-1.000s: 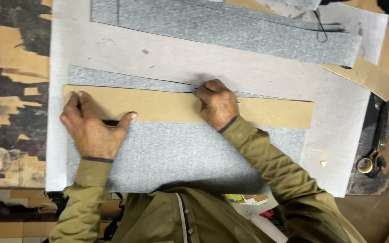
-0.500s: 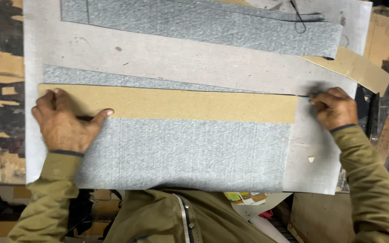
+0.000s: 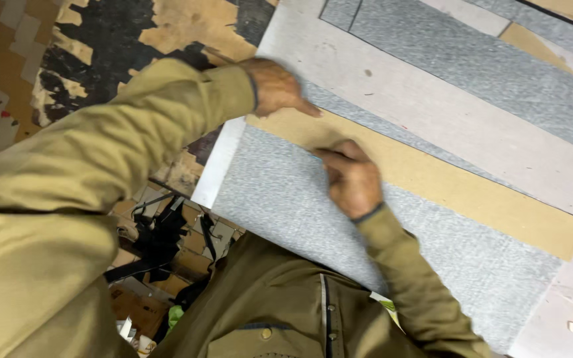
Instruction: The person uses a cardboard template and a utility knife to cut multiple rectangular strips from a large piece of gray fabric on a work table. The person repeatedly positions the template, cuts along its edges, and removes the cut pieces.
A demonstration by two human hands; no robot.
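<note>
Worn black-and-tan patchy worktop [image 3: 134, 33] under large pale grey-white backing sheet [image 3: 432, 113]. On sheet: grey speckled felt-like fabric panel [image 3: 286, 192], long flat tan cardboard strip [image 3: 459, 192] lying diagonally across it. Left hand [image 3: 276, 86] at strip's upper-left end, fingers flat, pressing, grasping nothing. Right hand [image 3: 353, 179] loosely curled on strip's lower edge; whether it pinches anything unclear. Second grey fabric piece [image 3: 472, 73] farther up sheet.
</note>
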